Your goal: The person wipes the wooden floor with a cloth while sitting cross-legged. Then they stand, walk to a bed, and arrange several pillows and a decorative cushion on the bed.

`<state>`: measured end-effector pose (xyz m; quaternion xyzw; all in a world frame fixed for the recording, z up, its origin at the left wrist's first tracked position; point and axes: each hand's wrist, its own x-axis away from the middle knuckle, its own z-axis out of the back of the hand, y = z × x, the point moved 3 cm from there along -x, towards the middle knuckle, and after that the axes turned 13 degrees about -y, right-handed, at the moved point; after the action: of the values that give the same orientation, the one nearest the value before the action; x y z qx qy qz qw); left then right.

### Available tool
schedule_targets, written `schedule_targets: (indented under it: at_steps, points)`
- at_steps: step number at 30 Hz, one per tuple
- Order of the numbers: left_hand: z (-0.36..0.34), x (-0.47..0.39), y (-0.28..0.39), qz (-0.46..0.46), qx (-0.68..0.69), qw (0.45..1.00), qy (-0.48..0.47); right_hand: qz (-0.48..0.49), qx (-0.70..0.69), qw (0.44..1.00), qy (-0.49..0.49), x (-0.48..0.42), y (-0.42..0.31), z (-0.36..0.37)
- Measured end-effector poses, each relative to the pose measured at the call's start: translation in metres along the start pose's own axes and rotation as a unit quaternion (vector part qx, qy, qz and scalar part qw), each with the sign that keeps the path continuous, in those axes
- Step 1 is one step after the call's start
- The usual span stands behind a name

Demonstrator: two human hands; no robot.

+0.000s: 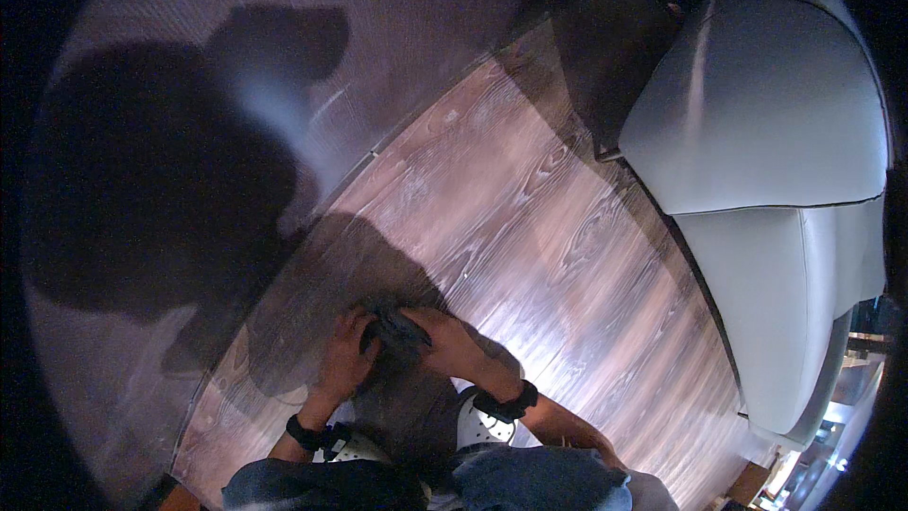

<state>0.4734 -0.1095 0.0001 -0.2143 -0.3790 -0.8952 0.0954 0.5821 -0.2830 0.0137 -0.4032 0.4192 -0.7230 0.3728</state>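
Observation:
My left hand (352, 351) and my right hand (443, 341) are close together, low over the wood-patterned floor (496, 227). Between them is a dark object (397, 330), in shadow; its kind cannot be made out. The fingers of both hands curl around its sides. Each wrist wears a black band. Below the hands are white perforated shoes (486, 422) and my knees in blue cloth (539, 479).
A light grey upholstered seat (759, 121) with dark seams stands at the right. At the left rises a dark, wood-grained panel or wall (397, 35), which meets the floor along a diagonal edge. Large shadows fall on the panel and floor. Lit items show at the far right.

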Motion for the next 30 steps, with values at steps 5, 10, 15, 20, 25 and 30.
schedule_targets:
  at_steps: [5, 10, 15, 20, 25, 30]
  points:
    - [0.002, 0.016, -0.013, -0.019, 0.038, 0.999, 0.003, 0.041, 0.019, 0.999, 0.011, 0.002, -0.005, -0.004]
    - [0.042, 0.034, 0.015, -0.076, -0.011, 0.995, 0.058, 0.018, -0.026, 0.999, -0.023, 0.009, -0.039, 0.006]
    - [0.075, 0.055, 0.068, -0.072, 0.009, 0.997, 0.021, 0.089, 0.005, 0.995, -0.043, 0.016, -0.069, 0.016]
    - [0.113, 0.085, 0.119, -0.063, 0.081, 0.994, -0.024, 0.099, 0.063, 0.992, -0.041, 0.045, -0.131, 0.039]
    - [0.175, 0.143, 0.212, -0.033, 0.09, 0.993, -0.072, 0.062, 0.066, 0.992, -0.094, 0.099, -0.243, 0.086]
    - [0.243, 0.215, 0.319, -0.06, 0.085, 0.985, -0.141, 0.07, -0.029, 0.995, -0.065, 0.177, -0.357, 0.125]
